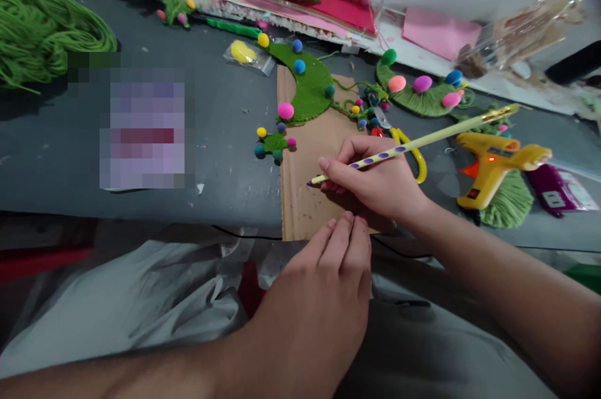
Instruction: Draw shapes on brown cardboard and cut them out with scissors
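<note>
With our right hand [375, 176] we pinch a spotted pencil [441, 134] between thumb and fingers, its purple point down at the cardboard [312, 155]; whether it touches, we cannot tell. The cardboard lies before us on the grey table [225, 161], its near end by the table's front edge. Our left hand [323, 299] has its fingers straight and pressed together, their tips resting on that near end; the thumb is hidden, so we cannot tell if it pinches the edge.

On the far part of the cardboard we see a green crescent [312, 89] with coloured balls, and a small green star [273, 144] over its left edge. Beyond our right hand are yellow-handled scissors [420, 164], and to the right of them a yellow glue gun [488, 176] with a red light glowing. Loose green yarn [47, 29] lies heaped at the far left
</note>
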Motion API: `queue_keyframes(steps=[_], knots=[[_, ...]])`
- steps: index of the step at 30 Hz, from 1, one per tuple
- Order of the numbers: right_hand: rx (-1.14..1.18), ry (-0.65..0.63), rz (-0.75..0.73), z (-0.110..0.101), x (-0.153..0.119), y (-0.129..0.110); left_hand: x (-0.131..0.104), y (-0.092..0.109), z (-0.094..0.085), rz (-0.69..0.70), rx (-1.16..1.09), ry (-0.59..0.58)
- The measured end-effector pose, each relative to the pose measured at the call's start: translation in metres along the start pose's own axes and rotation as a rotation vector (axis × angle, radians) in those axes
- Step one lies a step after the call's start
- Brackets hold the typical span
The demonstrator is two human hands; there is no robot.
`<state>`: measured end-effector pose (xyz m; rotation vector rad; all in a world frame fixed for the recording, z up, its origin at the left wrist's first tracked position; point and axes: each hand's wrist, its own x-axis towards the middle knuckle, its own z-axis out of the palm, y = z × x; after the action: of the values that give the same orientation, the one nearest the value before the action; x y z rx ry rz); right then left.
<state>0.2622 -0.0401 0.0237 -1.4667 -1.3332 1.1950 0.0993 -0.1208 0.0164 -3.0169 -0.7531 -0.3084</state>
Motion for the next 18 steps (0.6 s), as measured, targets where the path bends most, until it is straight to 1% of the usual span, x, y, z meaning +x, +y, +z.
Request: queue_keyframes(steps=[5,11,16,18], knots=[[-0.005,-0.015,0.007,0.0006,0.0013,0.0016,0.0002,-0.0011,-0.0019,0.004,-0.001,-0.018],[0.001,-0.028,-0.009,-0.0014,0.0023,0.0020,-0.0008,-0.0010,-0.0019,-0.003,0.002,-0.002],[0.020,0.017,-0.058,0.0004,-0.0006,-0.0020,-0.0011,-0.0001,-0.0016,-0.005,0.002,-0.007],[0.015,0.005,-0.034,0.0018,-0.0021,-0.0030,-0.0009,0.0001,-0.0024,-0.004,0.003,-0.008]])
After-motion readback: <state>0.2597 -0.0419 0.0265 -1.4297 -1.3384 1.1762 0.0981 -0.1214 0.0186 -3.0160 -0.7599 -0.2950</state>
